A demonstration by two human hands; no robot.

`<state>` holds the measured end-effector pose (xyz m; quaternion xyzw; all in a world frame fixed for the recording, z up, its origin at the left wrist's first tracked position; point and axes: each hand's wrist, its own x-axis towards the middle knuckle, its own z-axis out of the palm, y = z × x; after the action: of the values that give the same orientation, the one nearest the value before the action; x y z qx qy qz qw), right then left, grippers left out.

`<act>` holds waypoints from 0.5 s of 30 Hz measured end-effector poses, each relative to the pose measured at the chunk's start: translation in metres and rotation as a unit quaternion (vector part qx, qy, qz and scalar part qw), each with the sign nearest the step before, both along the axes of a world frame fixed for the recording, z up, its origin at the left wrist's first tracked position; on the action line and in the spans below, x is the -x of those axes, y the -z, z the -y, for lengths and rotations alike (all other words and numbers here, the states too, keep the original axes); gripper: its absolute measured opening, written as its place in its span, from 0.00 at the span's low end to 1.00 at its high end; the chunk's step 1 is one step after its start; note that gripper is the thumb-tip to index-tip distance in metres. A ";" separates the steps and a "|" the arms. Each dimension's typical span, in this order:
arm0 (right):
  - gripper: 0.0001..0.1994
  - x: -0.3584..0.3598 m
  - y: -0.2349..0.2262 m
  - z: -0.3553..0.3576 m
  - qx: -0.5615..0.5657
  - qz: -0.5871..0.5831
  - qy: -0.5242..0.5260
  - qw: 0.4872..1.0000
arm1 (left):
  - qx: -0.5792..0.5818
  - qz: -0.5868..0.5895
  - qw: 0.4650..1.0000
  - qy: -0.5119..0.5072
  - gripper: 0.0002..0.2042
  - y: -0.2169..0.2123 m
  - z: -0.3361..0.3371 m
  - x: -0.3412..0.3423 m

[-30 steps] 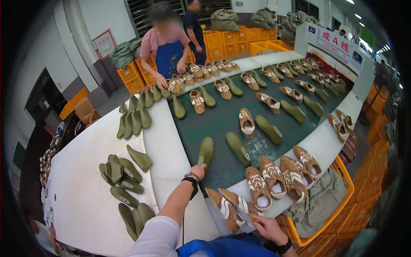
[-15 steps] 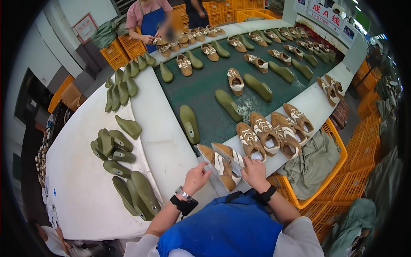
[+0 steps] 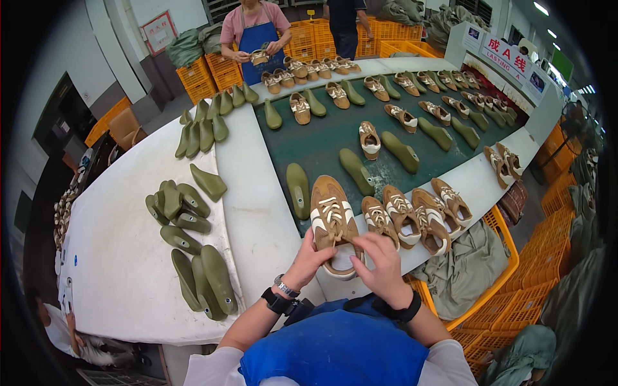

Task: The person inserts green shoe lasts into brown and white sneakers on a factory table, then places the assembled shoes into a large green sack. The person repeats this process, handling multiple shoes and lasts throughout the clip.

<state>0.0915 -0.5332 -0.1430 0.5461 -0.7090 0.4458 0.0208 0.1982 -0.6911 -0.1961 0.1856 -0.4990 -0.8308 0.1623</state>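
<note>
A brown suede sneaker (image 3: 329, 202) with white stripes and cream laces is raised in front of me, toe pointing away and opening toward me. My left hand (image 3: 309, 260) grips its left side near the heel, fingers closed. My right hand (image 3: 382, 265) is closed at the right of the opening, its fingertips by the tongue and lower laces. A pale insole (image 3: 343, 257) shows inside. Just right of it stands a row of similar sneakers, the nearest a brown sneaker (image 3: 380, 219). Beyond the held shoe lies a green shoe last (image 3: 298, 191).
A green conveyor belt (image 3: 309, 145) carries sneakers and lasts. On the white side table (image 3: 129, 257) lie several green lasts (image 3: 215, 276). An orange crate (image 3: 508, 248) with grey-green cloth stands at right. Across the belt, a person in a blue apron (image 3: 257, 45) handles a shoe.
Two sneakers lay tilted on their sides before me; now one is raised upright between my hands, opening toward me. The other no longer shows. The view has shifted slightly.
</note>
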 end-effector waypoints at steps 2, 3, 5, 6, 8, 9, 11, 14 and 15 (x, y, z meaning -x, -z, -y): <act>0.24 0.010 -0.002 0.004 -0.012 -0.026 0.034 0.999 | 0.096 0.017 0.995 0.016 0.37 -0.005 -0.005 -0.001; 0.24 0.012 -0.002 0.007 -0.021 -0.004 0.030 0.999 | 0.139 0.022 0.990 0.024 0.38 -0.008 -0.008 -0.002; 0.24 0.015 -0.001 0.012 -0.038 0.042 0.011 0.998 | 0.298 0.032 0.953 -0.051 0.40 -0.018 -0.014 -0.002; 0.23 0.016 -0.001 0.014 -0.032 0.043 0.012 0.998 | 0.384 0.038 0.915 -0.120 0.38 -0.023 -0.016 -0.004; 0.22 0.014 -0.001 0.017 -0.013 0.055 -0.002 0.998 | 0.527 0.037 0.828 -0.190 0.31 -0.033 -0.017 -0.011; 0.21 0.013 -0.001 0.018 -0.013 0.035 -0.014 0.999 | 0.585 0.031 0.787 -0.192 0.27 -0.038 -0.015 -0.015; 0.20 0.009 -0.002 0.020 -0.008 0.008 -0.037 0.999 | 0.632 0.023 0.748 -0.203 0.19 -0.045 -0.013 -0.019; 0.19 0.001 -0.006 0.022 -0.025 0.033 -0.052 0.998 | 0.620 0.028 0.751 -0.227 0.10 -0.051 -0.011 -0.023; 0.18 0.000 -0.007 0.023 -0.036 0.052 -0.053 0.997 | 0.617 0.011 0.749 -0.241 0.10 -0.052 -0.012 -0.023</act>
<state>0.0916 -0.5566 -0.1355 0.5595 -0.6946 0.4483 -0.0591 0.2213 -0.6794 -0.1446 0.1685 -0.8434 -0.2738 0.4306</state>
